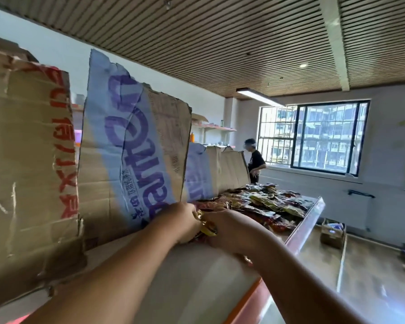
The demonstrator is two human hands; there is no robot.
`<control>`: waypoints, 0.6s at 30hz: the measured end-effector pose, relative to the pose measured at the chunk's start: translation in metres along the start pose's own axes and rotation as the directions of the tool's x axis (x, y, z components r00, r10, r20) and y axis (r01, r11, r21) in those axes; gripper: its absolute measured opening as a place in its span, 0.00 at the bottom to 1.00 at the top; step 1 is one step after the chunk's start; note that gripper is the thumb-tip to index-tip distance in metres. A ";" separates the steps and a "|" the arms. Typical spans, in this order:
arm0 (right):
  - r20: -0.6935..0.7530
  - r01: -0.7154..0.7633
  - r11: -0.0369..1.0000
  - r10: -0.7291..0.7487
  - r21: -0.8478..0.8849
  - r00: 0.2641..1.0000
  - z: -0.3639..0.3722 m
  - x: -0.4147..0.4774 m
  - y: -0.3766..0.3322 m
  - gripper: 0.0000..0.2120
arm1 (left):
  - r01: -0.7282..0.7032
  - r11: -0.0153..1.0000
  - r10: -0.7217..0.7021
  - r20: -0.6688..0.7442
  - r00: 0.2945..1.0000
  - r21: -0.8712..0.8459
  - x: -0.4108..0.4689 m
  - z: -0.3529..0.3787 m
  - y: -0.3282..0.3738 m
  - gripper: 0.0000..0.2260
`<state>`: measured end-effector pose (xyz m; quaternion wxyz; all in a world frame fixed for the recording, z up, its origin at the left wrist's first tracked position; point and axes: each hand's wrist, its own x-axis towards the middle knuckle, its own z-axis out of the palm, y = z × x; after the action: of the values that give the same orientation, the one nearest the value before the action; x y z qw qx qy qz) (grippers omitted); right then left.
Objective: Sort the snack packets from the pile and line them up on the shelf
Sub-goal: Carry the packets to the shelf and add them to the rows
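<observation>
the gold-and-red snack packets [206,228] sit on the shelf [197,277], at the near end of the shelf's pile [267,202]. your left hand [181,222] and right hand [229,230] both curl round them. torn cardboard [131,160] stands along the shelf's back.

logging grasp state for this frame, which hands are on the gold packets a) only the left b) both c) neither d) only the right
B: the left hand and the right hand both grip the gold packets between them, at the near end of the pile on the shelf.
</observation>
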<state>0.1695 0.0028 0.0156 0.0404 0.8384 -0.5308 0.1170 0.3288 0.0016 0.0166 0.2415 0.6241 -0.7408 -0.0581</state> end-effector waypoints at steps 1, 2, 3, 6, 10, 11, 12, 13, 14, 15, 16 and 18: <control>0.010 0.015 1.000 -0.015 -0.012 1.000 0.000 0.004 0.002 0.21 | 0.007 1.000 -0.007 -0.028 1.000 -0.014 0.001 0.002 -0.002 0.05; -0.011 0.034 0.999 -0.034 -0.014 0.999 0.000 0.006 0.002 0.19 | 0.013 0.999 -0.015 -0.056 0.998 -0.034 0.001 0.002 -0.006 0.03; -0.053 0.058 0.998 -0.059 -0.005 0.997 0.002 0.007 0.005 0.18 | 0.016 0.998 -0.020 -0.081 0.996 -0.056 0.001 0.001 -0.009 0.01; -0.125 0.114 0.992 -0.106 0.057 0.986 0.008 0.005 0.014 0.19 | 0.028 0.994 -0.043 -0.140 0.989 -0.108 0.004 0.000 -0.021 0.05; -0.241 0.175 0.967 -0.129 0.183 0.962 0.013 0.007 0.024 0.21 | 0.038 0.990 -0.070 -0.242 0.968 -0.134 0.006 -0.005 -0.022 0.09; -0.284 0.196 0.961 -0.136 0.195 0.949 0.012 0.008 0.025 0.19 | 0.022 0.991 -0.061 -0.297 0.953 -0.132 0.007 -0.007 -0.020 0.10; -0.329 0.214 0.957 -0.142 0.195 0.933 0.012 0.007 0.024 0.17 | -0.006 0.991 -0.042 -0.364 0.930 -0.130 0.008 -0.010 -0.019 0.11; -0.377 0.230 0.955 -0.147 0.187 0.915 0.012 0.008 0.024 0.15 | -0.044 0.991 -0.014 -0.436 0.900 -0.122 0.007 -0.013 -0.019 0.11; -0.417 0.237 0.954 -0.143 0.182 0.898 0.012 0.007 0.022 0.14 | -0.083 0.992 0.022 -0.501 0.865 -0.099 0.005 -0.015 -0.018 0.12; -0.454 0.236 0.954 -0.130 0.186 0.881 0.008 0.006 0.020 0.13 | -0.119 0.991 0.063 -0.550 0.833 -0.065 0.002 -0.017 -0.017 0.13; -0.487 0.228 0.953 -0.105 0.200 0.867 0.004 0.004 0.018 0.12 | -0.153 0.988 0.109 -0.580 0.807 -0.027 -0.001 -0.018 -0.015 0.13; -0.542 0.210 0.933 -0.019 0.293 0.840 -0.005 0.001 0.018 0.08 | -0.221 0.975 0.191 -0.592 0.783 0.022 -0.009 -0.022 -0.009 0.13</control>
<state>0.1533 -0.0048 0.0199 0.0468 0.7979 -0.4184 0.4314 0.3473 0.0128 0.0298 0.4795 0.5206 -0.6909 0.1473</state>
